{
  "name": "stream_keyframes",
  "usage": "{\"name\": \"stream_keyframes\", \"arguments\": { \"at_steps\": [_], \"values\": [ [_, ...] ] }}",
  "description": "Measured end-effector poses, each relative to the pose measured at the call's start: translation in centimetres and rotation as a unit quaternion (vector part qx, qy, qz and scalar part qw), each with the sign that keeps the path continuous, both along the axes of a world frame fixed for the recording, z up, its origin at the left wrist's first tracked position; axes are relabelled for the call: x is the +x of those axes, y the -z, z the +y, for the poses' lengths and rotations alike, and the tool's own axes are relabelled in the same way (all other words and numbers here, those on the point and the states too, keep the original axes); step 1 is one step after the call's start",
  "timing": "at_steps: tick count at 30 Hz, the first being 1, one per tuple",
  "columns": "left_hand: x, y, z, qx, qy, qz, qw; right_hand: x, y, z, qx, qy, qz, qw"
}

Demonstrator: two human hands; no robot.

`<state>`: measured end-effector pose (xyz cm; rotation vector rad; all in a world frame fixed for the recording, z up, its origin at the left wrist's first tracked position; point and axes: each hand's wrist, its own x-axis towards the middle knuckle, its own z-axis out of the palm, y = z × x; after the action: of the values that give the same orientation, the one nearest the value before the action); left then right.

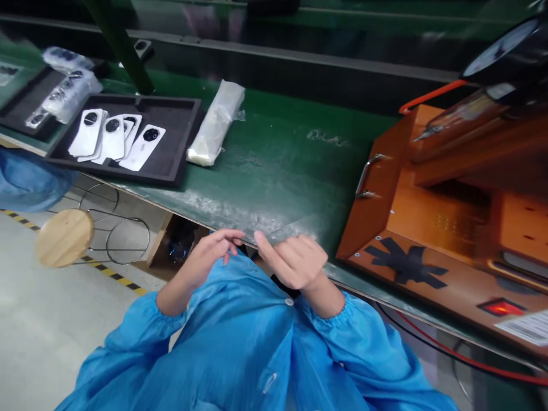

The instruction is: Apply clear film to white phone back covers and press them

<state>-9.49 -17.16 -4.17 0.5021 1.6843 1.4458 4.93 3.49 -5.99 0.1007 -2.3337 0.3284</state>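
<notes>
My left hand [216, 251] hovers at the front edge of the green bench [282, 171], fingers loosely stretched and apart, with nothing in it. To its right my right hand [295, 260] is curled into a loose fist, knuckles up and thumb pointing out toward the left hand. No object shows in it. The hands are apart and close to my blue smock [248, 342]. Nearest them on the bench lies a long bundle in white wrap [217, 123]. Left of that, a black tray [171, 162] holds several white phone back covers [143, 147] with round black camera areas.
An orange machine [385, 200] with a metal handle, round gauge [499, 50] and lit red switch [500, 307] stands at the right. Bubble-wrapped parts [71, 94] lie on another tray at far left. A wooden stool [64, 238] and a blue-clad person [32, 180] are left.
</notes>
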Motion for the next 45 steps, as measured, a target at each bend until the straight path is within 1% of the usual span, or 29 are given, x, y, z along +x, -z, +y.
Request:
{"name": "stream_keyframes", "arguments": {
  "at_steps": [1,3,4,6,8,9,10,11,13,14,15,16,18,19,20,21,22,23,24,26,28,29,31,32,34,38,42,44,45],
  "values": [
    [0.6,-0.1,1.2,0.036,-0.052,-0.041,0.997,0.0,0.1,-0.2,0.005,-0.029,-0.021,0.999],
    [1.1,-0.1,2.9,0.037,-0.124,-0.062,0.99,0.0,0.2,-0.5,0.012,-0.063,-0.03,0.997],
    [1.2,0.0,3.4,0.032,-0.144,-0.056,0.987,0.0,0.2,-0.6,0.011,-0.068,-0.024,0.997],
    [1.0,0.2,3.8,0.034,-0.159,-0.038,0.986,0.1,0.3,-0.8,-0.027,-0.04,-0.01,0.999],
    [0.7,0.4,3.6,0.043,-0.17,-0.019,0.984,0.0,0.3,-1.0,-0.139,0.025,0.001,0.99],
    [0.6,0.4,3.4,0.048,-0.174,-0.009,0.984,0.0,0.3,-1.2,-0.216,0.058,-0.003,0.975],
    [0.6,0.5,3.4,0.052,-0.176,0.001,0.983,-0.2,0.2,-1.3,-0.298,0.079,-0.016,0.951],
    [0.8,0.5,3.3,0.055,-0.176,0.009,0.983,-0.4,0.2,-1.5,-0.377,0.083,-0.036,0.922],
    [1.5,0.6,3.4,0.055,-0.173,0.025,0.983,-0.9,0.2,-1.7,-0.499,0.054,-0.086,0.861],
    [2.0,0.6,3.4,0.052,-0.169,0.035,0.984,-1.2,0.2,-1.8,-0.534,0.035,-0.104,0.838],
    [2.5,0.6,3.4,0.049,-0.161,0.047,0.985,-1.3,0.1,-1.9,-0.554,0.022,-0.112,0.825],
    [2.8,0.6,3.4,0.045,-0.151,0.06,0.986,-1.4,0.0,-2.0,-0.559,0.019,-0.111,0.822],
    [2.4,0.4,3.1,0.04,-0.116,0.081,0.989,-1.3,-0.2,-1.9,-0.531,0.032,-0.097,0.841],
    [1.4,0.2,2.9,0.031,-0.092,0.107,0.989,-1.1,-0.3,-1.8,-0.504,0.045,-0.084,0.858],
    [-0.1,-0.3,2.7,0.001,-0.075,0.16,0.984,-0.9,-0.3,-1.6,-0.471,0.058,-0.07,0.878],
    [-2.3,-1.0,2.5,-0.048,-0.071,0.234,0.969,-0.6,-0.2,-1.4,-0.432,0.071,-0.056,0.897],
    [-4.9,-1.9,2.3,-0.105,-0.073,0.317,0.94,-0.2,-0.1,-1.2,-0.391,0.081,-0.043,0.916],
    [-8.1,-2.9,2.1,-0.198,-0.101,0.418,0.881,0.1,0.1,-0.9,-0.351,0.089,-0.031,0.932],
    [-11.5,-4.0,2.1,-0.241,-0.129,0.449,0.851,0.3,0.4,-0.8,-0.317,0.092,-0.02,0.944],
    [-18.4,-6.1,2.3,-0.303,-0.147,0.466,0.818,0.7,1.2,-0.6,-0.276,0.092,-0.007,0.957],
    [-24.4,-7.6,2.9,-0.374,-0.138,0.458,0.794,0.8,2.0,-0.7,-0.261,0.085,0.003,0.962],
    [-26.8,-8.1,3.3,-0.409,-0.131,0.447,0.784,0.8,2.4,-0.7,-0.259,0.079,0.006,0.963],
    [-30.0,-8.9,4.1,-0.47,-0.11,0.421,0.768,0.7,2.8,-0.8,-0.256,0.072,0.011,0.964],
    [-30.9,-9.1,4.5,-0.496,-0.1,0.408,0.76,0.7,2.8,-0.9,-0.256,0.069,0.014,0.964],
    [-31.7,-9.5,5.0,-0.533,-0.082,0.388,0.747,0.6,2.7,-0.9,-0.259,0.067,0.022,0.963],
    [-31.6,-10.6,5.7,-0.558,-0.074,0.389,0.729,0.5,2.3,-0.8,-0.27,0.063,0.034,0.96],
    [-31.2,-12.9,5.8,-0.521,-0.106,0.439,0.724,0.5,2.0,-0.7,-0.3,0.049,0.045,0.952],
    [-30.3,-14.0,5.4,-0.483,-0.138,0.481,0.719,0.7,1.6,-0.6,-0.323,0.043,0.053,0.944],
    [-29.3,-14.1,5.3,-0.465,-0.152,0.503,0.713,0.8,1.3,-0.6,-0.336,0.045,0.055,0.939]
  ]
}}
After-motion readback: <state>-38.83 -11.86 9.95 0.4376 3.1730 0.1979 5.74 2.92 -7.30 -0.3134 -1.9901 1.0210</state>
